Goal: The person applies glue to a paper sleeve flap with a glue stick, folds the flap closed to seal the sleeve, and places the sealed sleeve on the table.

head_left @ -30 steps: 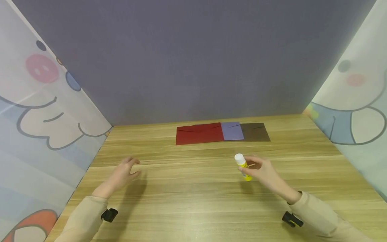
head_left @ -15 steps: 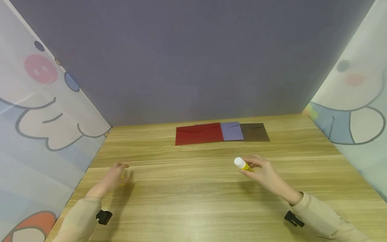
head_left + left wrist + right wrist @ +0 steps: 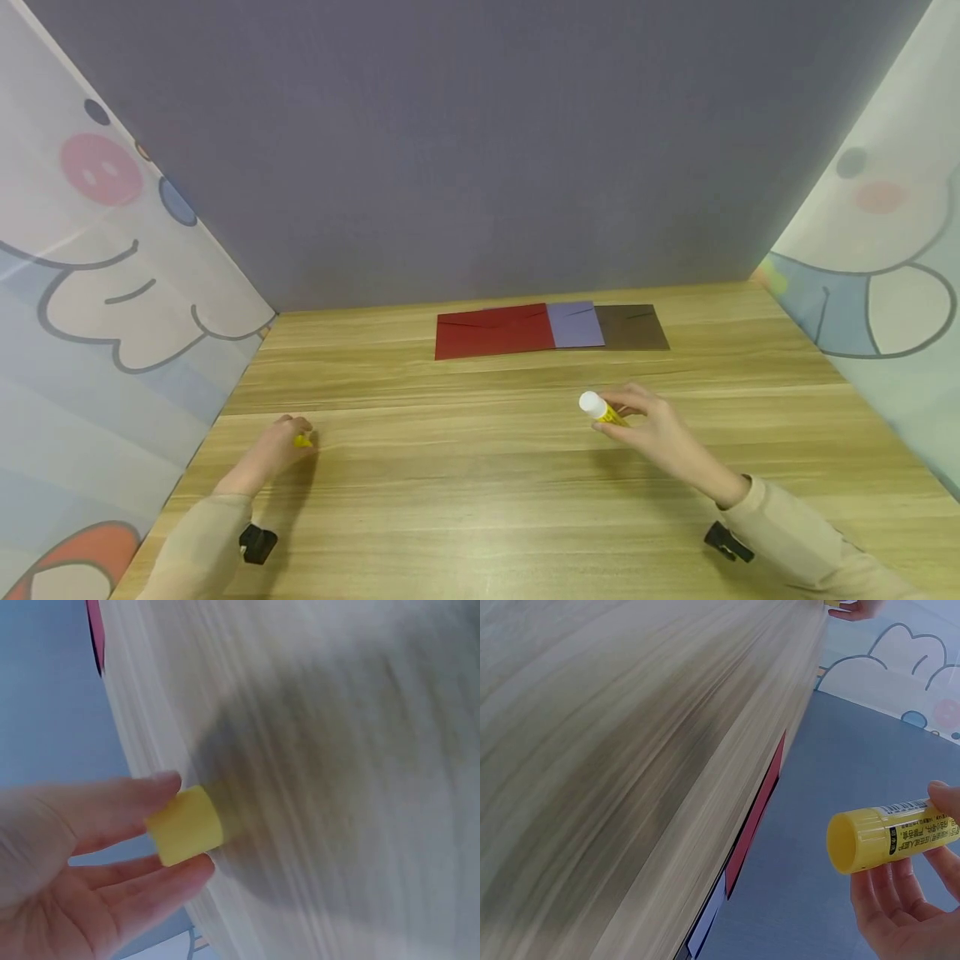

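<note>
My right hand (image 3: 658, 429) grips a yellow glue stick (image 3: 896, 834) with a white cap, at the right of the table. In the right wrist view its yellow base faces the camera, and dark print runs along its side. Over the left part of the table, my left hand (image 3: 264, 458) pinches a short, smooth yellow piece (image 3: 186, 826) between thumb and fingers. That piece looks like a stubby cylinder, close over the wood in the left wrist view. From the head view only a bit of it shows past the fingers.
At the back of the wooden table (image 3: 465, 483), a red envelope (image 3: 495, 332) overlaps a purple envelope (image 3: 577, 325), which overlaps a dark brown envelope (image 3: 636, 327). A grey panel (image 3: 480, 167) rises behind them, with cartoon-printed sheets on both sides.
My left hand has moved left and towards me, and its fingers have closed on the yellow piece. The glue stick has tilted, its cap turning towards the camera. The envelopes stay put.
</note>
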Demonstrator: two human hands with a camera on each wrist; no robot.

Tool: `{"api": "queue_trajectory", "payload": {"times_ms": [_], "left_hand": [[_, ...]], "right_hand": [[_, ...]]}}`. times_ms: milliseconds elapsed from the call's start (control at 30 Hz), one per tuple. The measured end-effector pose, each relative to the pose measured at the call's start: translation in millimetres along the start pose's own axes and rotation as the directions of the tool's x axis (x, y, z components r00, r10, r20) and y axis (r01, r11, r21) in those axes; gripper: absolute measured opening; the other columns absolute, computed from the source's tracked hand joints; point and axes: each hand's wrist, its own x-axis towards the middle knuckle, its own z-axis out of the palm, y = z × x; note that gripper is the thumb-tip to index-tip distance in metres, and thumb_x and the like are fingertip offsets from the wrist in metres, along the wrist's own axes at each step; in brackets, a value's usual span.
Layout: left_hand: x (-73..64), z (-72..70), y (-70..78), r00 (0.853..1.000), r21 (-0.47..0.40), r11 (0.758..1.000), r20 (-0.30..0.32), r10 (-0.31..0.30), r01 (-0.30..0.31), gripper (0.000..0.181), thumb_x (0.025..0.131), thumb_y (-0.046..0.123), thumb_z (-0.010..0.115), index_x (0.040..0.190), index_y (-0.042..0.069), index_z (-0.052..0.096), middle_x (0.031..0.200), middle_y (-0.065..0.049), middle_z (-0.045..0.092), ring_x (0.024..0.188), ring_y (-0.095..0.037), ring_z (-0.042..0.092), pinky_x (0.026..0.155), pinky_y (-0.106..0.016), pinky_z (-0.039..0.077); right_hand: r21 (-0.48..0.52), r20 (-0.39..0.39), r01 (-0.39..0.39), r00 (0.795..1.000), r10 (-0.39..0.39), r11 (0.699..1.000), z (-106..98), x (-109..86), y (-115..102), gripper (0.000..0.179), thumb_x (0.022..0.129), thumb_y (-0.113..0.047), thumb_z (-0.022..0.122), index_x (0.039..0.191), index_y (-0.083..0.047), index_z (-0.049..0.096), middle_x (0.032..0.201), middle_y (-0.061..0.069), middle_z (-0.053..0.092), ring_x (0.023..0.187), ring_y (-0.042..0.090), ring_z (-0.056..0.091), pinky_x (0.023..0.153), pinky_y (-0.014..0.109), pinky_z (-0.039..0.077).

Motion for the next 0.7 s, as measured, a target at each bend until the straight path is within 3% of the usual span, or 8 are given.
{"api": "queue_trajectory", "payload": {"times_ms": [200, 433, 567, 700], "left_hand": [[-1.0, 2.9, -2.1, 1.0, -0.002, 1.0, -0.013, -0.02, 0.02, 0.017, 0.071, -0.005, 0.067, 0.086, -0.011, 0.061, 0.082, -0.021, 0.057, 0.075, -0.034, 0.057, 0.066, -0.042, 0.051], [1.3, 3.8, -0.2, 0.999, -0.015, 1.0, -0.039, -0.028, 0.027, 0.02, 0.071, -0.004, 0.067, 0.088, -0.013, 0.06, 0.087, -0.026, 0.057, 0.079, -0.037, 0.057, 0.067, -0.042, 0.051], [3.9, 3.9, 7.1, 0.995, -0.033, 0.999, -0.104, -0.007, 0.004, 0.023, 0.071, -0.002, 0.068, 0.09, -0.012, 0.06, 0.091, -0.03, 0.057, 0.08, -0.039, 0.057, 0.065, -0.041, 0.051], [9.2, 3.4, 19.0, 0.978, -0.081, 0.996, -0.205, 0.023, -0.04, 0.024, 0.071, -0.003, 0.068, 0.092, -0.013, 0.06, 0.09, -0.028, 0.058, 0.074, -0.032, 0.058, 0.059, -0.037, 0.052]], "right_hand": [[0.001, -0.001, 0.001, 1.0, -0.001, 1.0, 1.3, -0.3, 0.8, 0.035, 0.065, -0.004, 0.076, 0.098, -0.001, 0.066, 0.087, -0.001, 0.06, 0.076, 0.004, 0.055, 0.066, 0.027, 0.052], [-0.013, -0.003, 0.006, 1.0, -0.006, 1.0, 0.5, -0.4, 0.4, 0.033, 0.065, -0.004, 0.076, 0.097, -0.002, 0.067, 0.086, -0.002, 0.06, 0.075, 0.003, 0.055, 0.065, 0.026, 0.052], [-0.02, -0.006, 0.015, 1.0, -0.016, 1.0, -0.2, 0.1, -0.7, 0.031, 0.065, -0.002, 0.075, 0.095, -0.002, 0.067, 0.084, -0.003, 0.059, 0.073, 0.003, 0.054, 0.064, 0.025, 0.051], [-0.045, -0.002, 0.017, 1.0, -0.017, 0.999, -0.3, 0.9, -0.7, 0.032, 0.065, -0.002, 0.075, 0.095, -0.001, 0.067, 0.084, -0.004, 0.058, 0.073, 0.003, 0.053, 0.063, 0.024, 0.051]]}}
